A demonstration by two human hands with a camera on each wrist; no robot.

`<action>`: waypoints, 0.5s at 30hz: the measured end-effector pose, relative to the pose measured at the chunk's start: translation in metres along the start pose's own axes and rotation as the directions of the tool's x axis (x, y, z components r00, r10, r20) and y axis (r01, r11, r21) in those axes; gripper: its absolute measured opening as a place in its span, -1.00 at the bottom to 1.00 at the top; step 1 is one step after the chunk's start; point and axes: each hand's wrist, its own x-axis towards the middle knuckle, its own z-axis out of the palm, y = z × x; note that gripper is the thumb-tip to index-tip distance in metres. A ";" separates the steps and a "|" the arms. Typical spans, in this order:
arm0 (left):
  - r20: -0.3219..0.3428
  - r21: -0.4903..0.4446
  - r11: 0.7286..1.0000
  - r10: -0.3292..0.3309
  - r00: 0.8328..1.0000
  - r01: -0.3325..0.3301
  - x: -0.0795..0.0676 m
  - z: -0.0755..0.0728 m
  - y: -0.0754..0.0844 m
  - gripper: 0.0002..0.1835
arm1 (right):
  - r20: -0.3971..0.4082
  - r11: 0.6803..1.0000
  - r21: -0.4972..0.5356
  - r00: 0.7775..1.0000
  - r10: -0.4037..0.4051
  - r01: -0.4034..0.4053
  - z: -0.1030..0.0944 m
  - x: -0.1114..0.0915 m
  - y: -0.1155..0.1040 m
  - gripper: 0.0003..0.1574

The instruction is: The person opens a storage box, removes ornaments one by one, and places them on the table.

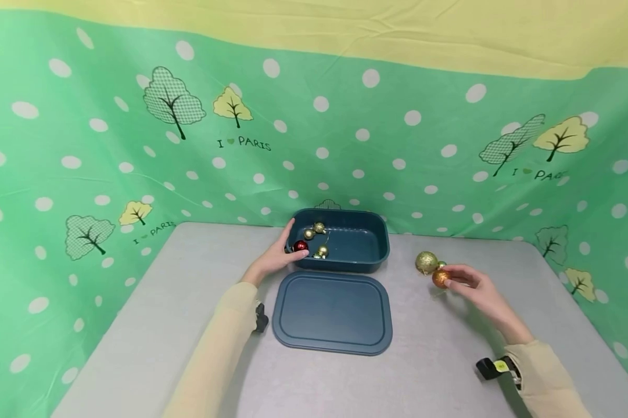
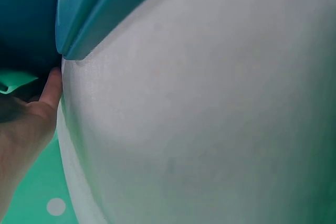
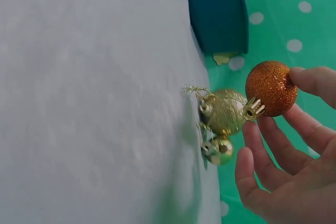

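My right hand [image 1: 478, 290] pinches an orange glitter Christmas bauble [image 3: 271, 88] with a gold cap, thumb on one side and fingertips on the other. Close by on the table lie a larger gold glitter bauble [image 1: 426, 262] and a small shiny gold-green bauble [image 3: 218, 149]. At the left end of a dark blue box [image 1: 358, 265], my left hand [image 1: 278, 255] rests with straight fingers along the side and its thumb over the front rim. Inside the box are a red bauble [image 1: 300, 247] beside that thumb and several small gold baubles [image 1: 319, 227].
A blue lid [image 1: 332, 313] lies flat in front of the box on the grey table [image 1: 429, 360]. Behind the table hangs a green cloth [image 1: 340, 133] with white dots and printed trees.
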 end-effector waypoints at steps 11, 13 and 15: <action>-0.001 -0.019 1.000 -0.005 1.000 0.005 0.001 0.000 -0.002 0.07 | -0.062 0.998 0.032 0.997 0.046 -0.044 -0.026 0.002 0.010 -0.53; 0.001 -0.022 1.000 -0.004 1.000 0.004 0.001 0.001 -0.001 0.07 | -0.086 0.998 0.037 0.995 0.053 -0.050 -0.031 0.003 0.012 -0.56; 0.003 -0.020 1.000 -0.005 1.000 0.005 0.002 0.000 -0.001 0.07 | -0.100 0.997 0.050 0.993 0.064 -0.059 -0.035 0.004 0.014 -0.58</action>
